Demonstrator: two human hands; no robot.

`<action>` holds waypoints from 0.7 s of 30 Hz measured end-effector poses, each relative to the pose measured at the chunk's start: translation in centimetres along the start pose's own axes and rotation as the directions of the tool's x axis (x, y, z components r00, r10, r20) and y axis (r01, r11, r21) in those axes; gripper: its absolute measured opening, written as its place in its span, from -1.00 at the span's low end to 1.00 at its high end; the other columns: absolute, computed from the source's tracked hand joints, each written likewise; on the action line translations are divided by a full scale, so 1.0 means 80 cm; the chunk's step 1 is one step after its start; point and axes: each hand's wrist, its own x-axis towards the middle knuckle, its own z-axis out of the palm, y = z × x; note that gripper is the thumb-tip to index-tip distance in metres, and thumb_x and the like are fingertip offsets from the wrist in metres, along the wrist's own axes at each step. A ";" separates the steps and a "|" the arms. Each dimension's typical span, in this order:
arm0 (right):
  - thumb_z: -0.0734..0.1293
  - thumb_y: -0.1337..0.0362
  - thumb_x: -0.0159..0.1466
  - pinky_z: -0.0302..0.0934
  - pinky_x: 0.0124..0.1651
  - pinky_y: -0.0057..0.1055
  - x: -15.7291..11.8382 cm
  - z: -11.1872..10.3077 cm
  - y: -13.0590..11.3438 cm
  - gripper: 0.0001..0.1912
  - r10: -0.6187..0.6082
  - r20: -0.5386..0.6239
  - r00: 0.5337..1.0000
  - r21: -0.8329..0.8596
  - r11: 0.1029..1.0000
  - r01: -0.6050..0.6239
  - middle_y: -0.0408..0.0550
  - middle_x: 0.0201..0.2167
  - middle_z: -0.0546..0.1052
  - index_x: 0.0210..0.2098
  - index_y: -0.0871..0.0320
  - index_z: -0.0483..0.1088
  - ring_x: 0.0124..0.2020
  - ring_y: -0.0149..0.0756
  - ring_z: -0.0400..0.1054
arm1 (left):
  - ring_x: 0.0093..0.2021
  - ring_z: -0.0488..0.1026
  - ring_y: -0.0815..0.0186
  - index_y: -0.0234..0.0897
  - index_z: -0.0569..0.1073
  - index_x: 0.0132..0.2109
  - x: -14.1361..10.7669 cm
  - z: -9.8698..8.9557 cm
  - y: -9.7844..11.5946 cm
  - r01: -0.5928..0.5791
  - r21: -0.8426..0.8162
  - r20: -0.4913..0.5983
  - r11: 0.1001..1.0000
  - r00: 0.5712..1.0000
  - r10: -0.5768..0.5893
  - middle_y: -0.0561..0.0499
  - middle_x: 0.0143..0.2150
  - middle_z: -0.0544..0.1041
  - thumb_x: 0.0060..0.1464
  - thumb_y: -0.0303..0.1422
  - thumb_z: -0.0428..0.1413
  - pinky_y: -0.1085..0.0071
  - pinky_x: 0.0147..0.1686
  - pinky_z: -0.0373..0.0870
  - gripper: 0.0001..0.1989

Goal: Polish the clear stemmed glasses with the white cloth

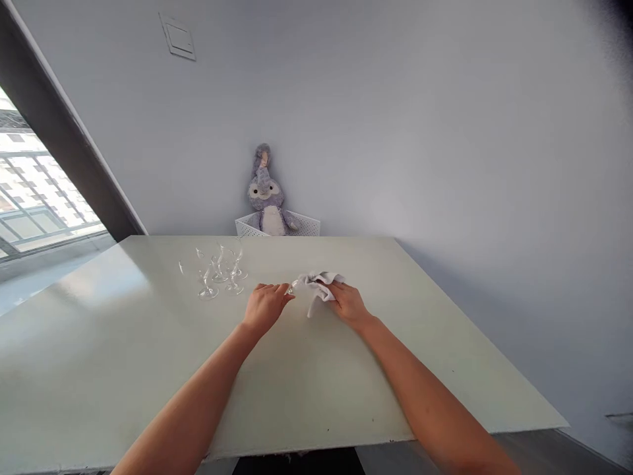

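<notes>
The near edge of the table (291,439) looks rough, but both hands work well beyond it, so a fall over that side seems less likely than a knock against the top. The left hand (268,307) is curled nearly closed round one end of a small clear glass (293,287), which is between the hands, over the middle of the table. The right hand (349,302) has its fingers bent into a pale cloth (322,290) that covers the glass's other end; how tightly they press is hidden. Twisting the hands against each other could snap a thin stem, and a smooth surface could slip from the left fingers. The cloth's loose corner hangs free and might snag. Farther off to the left, several stemmed glasses (219,270) stand close together; a leftward swing of that hand could topple one into its neighbours, and being clear they are easily misjudged. The basket (307,227) and toy (271,218) behind seem out of harm's way.
</notes>
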 end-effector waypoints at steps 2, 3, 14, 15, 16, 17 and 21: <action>0.09 0.28 0.26 0.15 -0.02 -0.32 -0.001 -0.006 0.002 -0.58 0.023 -0.134 0.991 -0.012 1.000 -0.025 -0.07 0.05 0.35 0.11 0.02 0.19 0.00 -0.22 0.27 | -0.52 0.36 0.29 -0.21 0.40 -0.22 0.000 -0.002 0.001 0.127 -0.006 0.008 0.992 0.992 -0.127 0.00 -0.56 0.44 0.16 -0.16 -0.17 0.41 -0.41 0.13 -0.67; 0.07 0.28 0.26 0.12 0.02 -0.30 -0.001 -0.009 -0.001 -0.57 0.024 -0.197 0.980 -0.017 0.999 -0.028 -0.06 0.08 0.32 0.12 0.03 0.17 0.04 -0.22 0.23 | -0.54 0.36 0.29 -0.21 0.40 -0.22 0.000 -0.004 0.000 0.186 -0.006 0.008 0.983 0.983 -0.186 0.01 -0.57 0.43 0.17 -0.15 -0.19 0.42 -0.44 0.11 -0.66; 0.15 0.15 0.25 -0.44 0.22 0.03 0.001 0.008 -0.062 -0.68 -0.161 -0.024 0.987 -0.153 0.976 0.156 -0.03 -0.15 0.48 -0.06 0.03 0.37 0.13 -0.07 0.06 | -0.46 0.35 0.27 -0.28 0.39 -0.39 -0.002 0.005 0.017 -0.044 0.017 0.000 0.999 0.999 0.044 -0.04 -0.54 0.42 0.13 -0.37 -0.11 0.36 -0.35 0.10 -0.77; 0.15 0.19 0.25 -0.38 0.22 0.02 0.002 0.008 -0.062 -0.68 -0.117 -0.038 0.992 -0.131 0.985 0.111 -0.03 -0.14 0.48 -0.04 0.04 0.35 0.12 -0.09 0.09 | -0.44 0.35 0.26 -0.28 0.39 -0.40 -0.002 0.007 0.020 -0.097 0.009 -0.002 0.995 0.995 0.097 -0.05 -0.54 0.41 0.14 -0.37 -0.11 0.35 -0.33 0.10 -0.76; 0.14 0.21 0.26 -0.30 0.20 0.00 0.004 0.008 -0.061 -0.67 -0.064 -0.058 0.996 -0.086 0.994 0.059 -0.02 -0.11 0.46 -0.02 0.04 0.34 0.09 -0.11 0.12 | -0.43 0.34 0.26 -0.29 0.40 -0.39 -0.002 0.008 0.024 -0.145 -0.006 -0.005 0.989 0.989 0.145 -0.06 -0.54 0.40 0.14 -0.35 -0.11 0.34 -0.31 0.11 -0.76; 0.13 0.21 0.26 -0.19 0.18 -0.05 0.005 0.006 -0.057 -0.66 -0.001 -0.080 0.997 -0.015 1.000 -0.001 -0.01 -0.07 0.44 -0.01 0.05 0.34 0.06 -0.14 0.15 | -0.41 0.34 0.26 -0.28 0.41 -0.37 -0.002 0.010 0.026 -0.180 -0.023 -0.012 0.983 0.984 0.180 -0.06 -0.54 0.40 0.15 -0.31 -0.11 0.33 -0.29 0.11 -0.75; 0.11 0.06 0.25 0.16 -0.10 -0.26 0.008 0.004 -0.035 -0.61 0.374 -0.044 0.926 0.492 0.815 -0.306 -0.02 -0.19 0.48 -0.13 0.12 0.43 -0.18 -0.24 0.31 | -0.40 0.32 0.28 -0.25 0.42 -0.22 -0.003 0.016 0.031 -0.191 -0.077 -0.032 0.978 0.981 0.189 -0.04 -0.52 0.41 0.15 -0.19 -0.12 0.34 -0.27 0.12 -0.70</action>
